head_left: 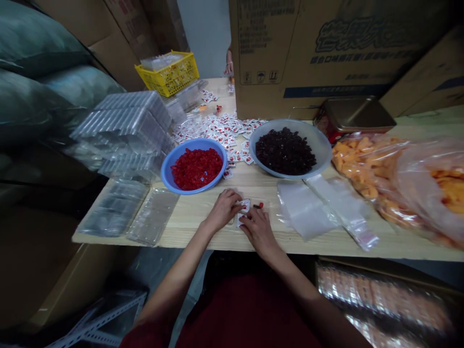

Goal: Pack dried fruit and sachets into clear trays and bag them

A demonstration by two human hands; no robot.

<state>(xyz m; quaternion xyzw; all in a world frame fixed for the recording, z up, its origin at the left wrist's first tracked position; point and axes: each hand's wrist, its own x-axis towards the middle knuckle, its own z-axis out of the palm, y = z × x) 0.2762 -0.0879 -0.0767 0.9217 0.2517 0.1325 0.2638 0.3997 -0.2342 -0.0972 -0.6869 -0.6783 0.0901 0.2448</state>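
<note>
One white printed packet [245,205] sits near the wooden table's [186,224] near edge, the left hand's [224,209] fingers narrowed on it, seemingly steadying it; the right hand's [259,227] curl alongside, grip too small to tell. Farther, blue bowl [167,180] left and pale bowl [322,152] right presumably stand close for easy reach.

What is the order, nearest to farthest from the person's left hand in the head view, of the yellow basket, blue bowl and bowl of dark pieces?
From the left hand:
1. Blue bowl: just beyond the hand, to its left.
2. Bowl of dark pieces: beyond the hand, to its right.
3. Yellow basket: farthest back, left, beyond the blue bowl.
</note>
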